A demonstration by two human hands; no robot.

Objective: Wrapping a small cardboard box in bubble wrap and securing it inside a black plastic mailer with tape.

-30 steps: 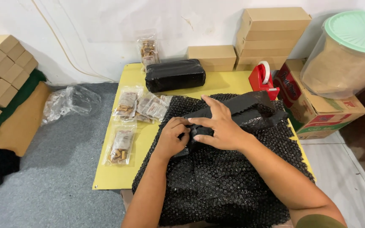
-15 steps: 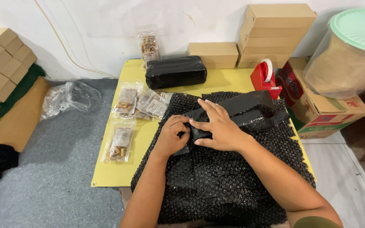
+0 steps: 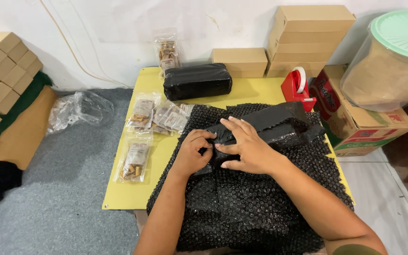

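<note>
A sheet of black bubble wrap [image 3: 251,203] covers the near part of a low yellow table [image 3: 123,196]. On it lies a long parcel partly rolled in the same black wrap [image 3: 279,123]. My left hand [image 3: 195,152] pinches the wrap's edge at the parcel's left end, fingers curled. My right hand [image 3: 246,145] lies flat on the parcel, fingers spread, pressing the wrap down beside the left hand.
A finished black wrapped bundle [image 3: 197,81] lies at the table's back. Several clear snack packets [image 3: 140,113] sit left of the wrap. A red tape dispenser [image 3: 297,87], stacked brown boxes [image 3: 308,38], a printed carton [image 3: 355,118] and a green-lidded tub [image 3: 393,56] stand on the right.
Both hands have stayed on the parcel's left end; the fingers have shifted only slightly on the wrap.
</note>
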